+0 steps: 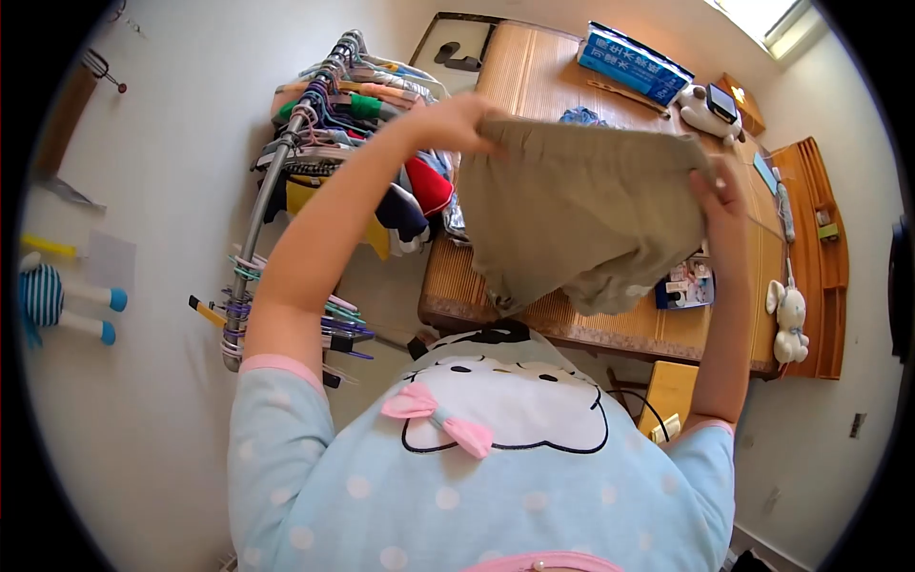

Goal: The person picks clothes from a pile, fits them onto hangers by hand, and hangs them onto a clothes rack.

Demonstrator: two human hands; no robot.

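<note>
A pair of khaki shorts (581, 205) hangs from both hands in front of me, its gathered waistband stretched between them. My left hand (456, 124) grips the waistband at its left end, fingers partly behind the cloth. At the right end, my right hand (720, 195) pinches the waistband corner. Below, the legs of the shorts droop in folds over the mat-covered bed (534, 67). Part of a blue bundle (583, 116) shows just behind the waistband.
Left of me stands a metal clothes rack (276, 181) full of hung clothes, with bare hangers (243, 305) at its near end. On the bed lie a blue package (637, 62), a small box of items (688, 286) and plush toys (789, 319). A wooden shelf (810, 257) is at right.
</note>
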